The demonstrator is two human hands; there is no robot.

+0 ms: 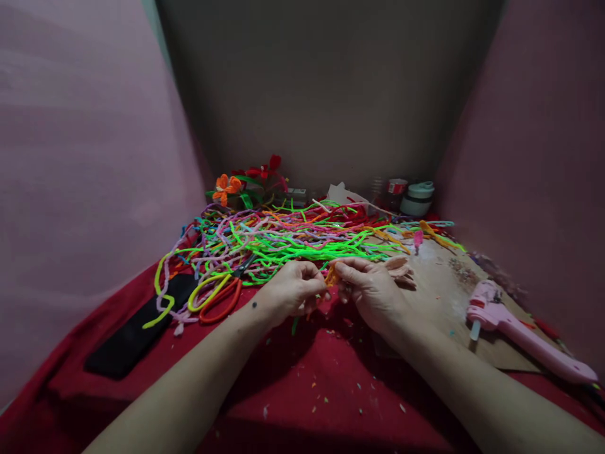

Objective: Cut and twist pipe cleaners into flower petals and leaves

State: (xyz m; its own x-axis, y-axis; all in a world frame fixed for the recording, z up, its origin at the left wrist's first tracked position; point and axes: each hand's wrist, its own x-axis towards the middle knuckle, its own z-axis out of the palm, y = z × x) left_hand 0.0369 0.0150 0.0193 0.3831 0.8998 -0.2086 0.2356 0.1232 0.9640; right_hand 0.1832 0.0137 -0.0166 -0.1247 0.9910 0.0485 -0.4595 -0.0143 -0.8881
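Note:
Over the front of the red cloth, my two hands meet with their fingertips close together. My right hand pinches a small orange pipe cleaner piece between thumb and forefinger. At its other side, the closed fingers of my left hand are on the same piece; their exact grip is partly hidden. A short green tip shows below my left hand. Just beyond both hands lies a heap of bright green pipe cleaners. Peach-coloured pipe cleaner loops rest behind my right hand.
Scissors with yellow and red handles and a black phone-like slab lie left. A pink glue gun rests on a board at right. Pipe cleaner flowers and a lidded cup stand at the back. Scraps dot the cloth.

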